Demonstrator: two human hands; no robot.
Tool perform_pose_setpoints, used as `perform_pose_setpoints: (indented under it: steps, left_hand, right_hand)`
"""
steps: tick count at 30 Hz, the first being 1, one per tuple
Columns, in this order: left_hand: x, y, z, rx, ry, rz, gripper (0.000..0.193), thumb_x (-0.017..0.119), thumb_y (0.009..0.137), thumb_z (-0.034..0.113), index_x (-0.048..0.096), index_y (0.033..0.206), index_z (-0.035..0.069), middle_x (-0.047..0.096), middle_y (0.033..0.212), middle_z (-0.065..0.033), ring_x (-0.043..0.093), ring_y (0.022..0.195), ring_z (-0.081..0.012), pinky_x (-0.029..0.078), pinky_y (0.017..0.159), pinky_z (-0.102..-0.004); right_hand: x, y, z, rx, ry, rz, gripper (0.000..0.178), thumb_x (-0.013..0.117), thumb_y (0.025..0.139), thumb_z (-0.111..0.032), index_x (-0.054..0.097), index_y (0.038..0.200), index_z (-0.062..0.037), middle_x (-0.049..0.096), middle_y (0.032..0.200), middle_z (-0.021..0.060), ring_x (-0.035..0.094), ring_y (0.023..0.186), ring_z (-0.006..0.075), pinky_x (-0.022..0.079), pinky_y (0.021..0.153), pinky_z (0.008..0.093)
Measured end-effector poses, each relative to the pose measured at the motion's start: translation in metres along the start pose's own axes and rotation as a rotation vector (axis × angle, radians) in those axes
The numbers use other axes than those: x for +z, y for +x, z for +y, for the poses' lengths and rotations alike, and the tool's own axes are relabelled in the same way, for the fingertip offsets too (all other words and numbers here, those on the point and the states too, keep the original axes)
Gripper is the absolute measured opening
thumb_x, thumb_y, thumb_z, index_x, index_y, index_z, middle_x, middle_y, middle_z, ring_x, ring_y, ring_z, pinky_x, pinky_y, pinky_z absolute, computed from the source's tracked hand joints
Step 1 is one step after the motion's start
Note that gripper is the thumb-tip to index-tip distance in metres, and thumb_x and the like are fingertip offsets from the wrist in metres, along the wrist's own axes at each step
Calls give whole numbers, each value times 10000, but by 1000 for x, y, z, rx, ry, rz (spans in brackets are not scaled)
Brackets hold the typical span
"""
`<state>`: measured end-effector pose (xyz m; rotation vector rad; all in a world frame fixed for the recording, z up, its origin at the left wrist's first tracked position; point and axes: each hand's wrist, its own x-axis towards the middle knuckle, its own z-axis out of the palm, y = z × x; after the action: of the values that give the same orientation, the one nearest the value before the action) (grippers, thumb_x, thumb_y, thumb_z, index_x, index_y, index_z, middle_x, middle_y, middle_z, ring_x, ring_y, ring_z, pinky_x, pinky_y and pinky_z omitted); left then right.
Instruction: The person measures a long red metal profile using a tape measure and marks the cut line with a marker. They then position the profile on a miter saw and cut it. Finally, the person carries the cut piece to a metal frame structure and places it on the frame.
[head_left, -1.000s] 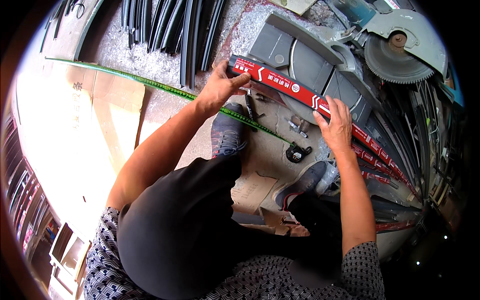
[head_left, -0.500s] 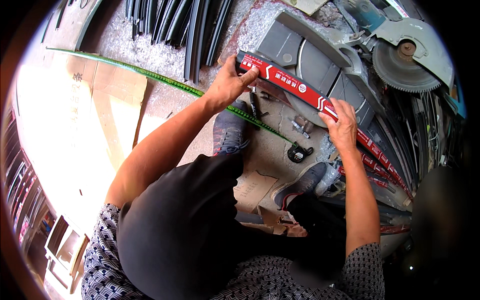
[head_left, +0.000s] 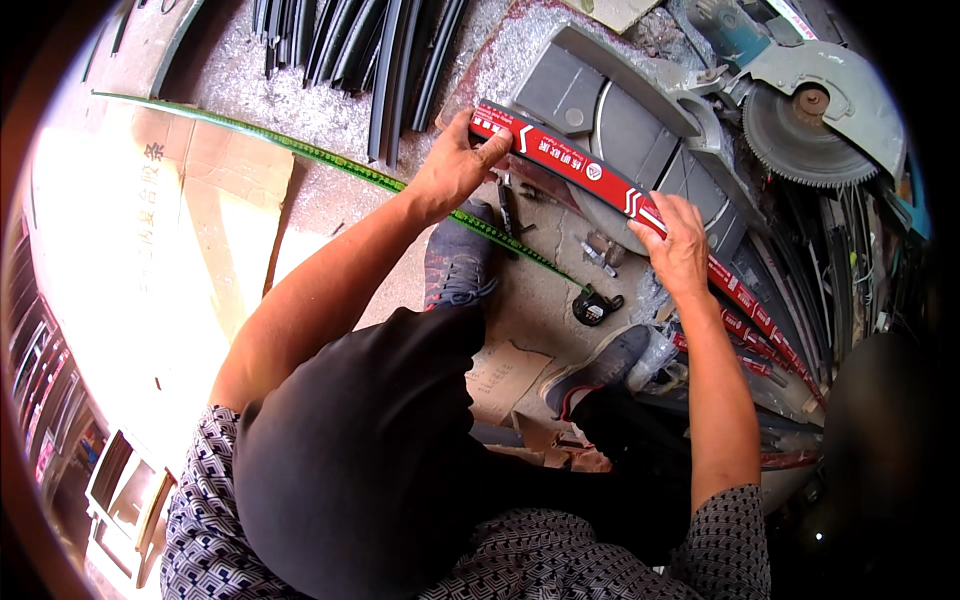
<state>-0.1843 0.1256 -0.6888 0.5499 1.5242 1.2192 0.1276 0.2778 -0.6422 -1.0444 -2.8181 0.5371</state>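
Note:
Both hands hold a dark strip with a red printed film (head_left: pixel 575 165), which slants down to the right over the miter saw's grey base (head_left: pixel 560 90). At its upper left end, my left hand (head_left: pixel 458 168) is closed, thumb on the red face. Farther along, my right hand (head_left: pixel 682 250) grips the strip, with the fingers on the far side. More red-filmed strip (head_left: pixel 745 295) shows past the right hand; whether it is the same piece I cannot tell. Below, a green tape measure blade (head_left: pixel 330 160) stretches from the far left to its black case (head_left: pixel 592 307) on the floor.
The saw's toothed blade (head_left: pixel 810 135) stands exposed at the upper right. Dark strips (head_left: pixel 390 80) lie at the top, with more bundled along the right. A flattened cardboard sheet (head_left: pixel 215 200) lies left, a marker (head_left: pixel 598 258) near my shoes (head_left: pixel 458 260).
The red-filmed strip has shifted slightly left in both hands' grip. My right hand has moved a little left with it; the tape measure has stayed in place.

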Motion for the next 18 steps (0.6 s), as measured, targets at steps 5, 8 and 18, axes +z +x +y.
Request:
perform_pose_setpoints:
  steps: [5, 8, 18]
  left_hand:
    - [-4, 1, 3, -7, 26, -26, 598, 693, 995, 383, 487, 1356, -47, 698, 1069, -115, 674, 923, -176, 566, 783, -316]
    - [-3, 0, 4, -26, 46, -31, 536, 658, 1013, 420, 536, 1336, 11, 695, 1120, -101, 667, 1014, -185, 559, 845, -342]
    - [4, -3, 7, -4, -202, 92, 413, 694, 1005, 272, 612, 1282, -24, 712, 1036, -63, 669, 917, -123, 546, 819, -276]
  right_hand:
    - [0, 1, -2, -3, 7, 2, 523, 816, 821, -258, 661, 1238, 17, 648, 1181, 171, 601, 1091, 371, 488, 955, 456]
    - [1, 0, 0, 20, -20, -38, 528, 807, 844, -258, 641, 1271, 3, 632, 1228, 193, 589, 1136, 378, 480, 988, 450]
    - [11, 5, -14, -4, -123, -13, 606, 845, 775, -209, 567, 1280, -22, 593, 1170, 167, 581, 1091, 384, 477, 956, 486]
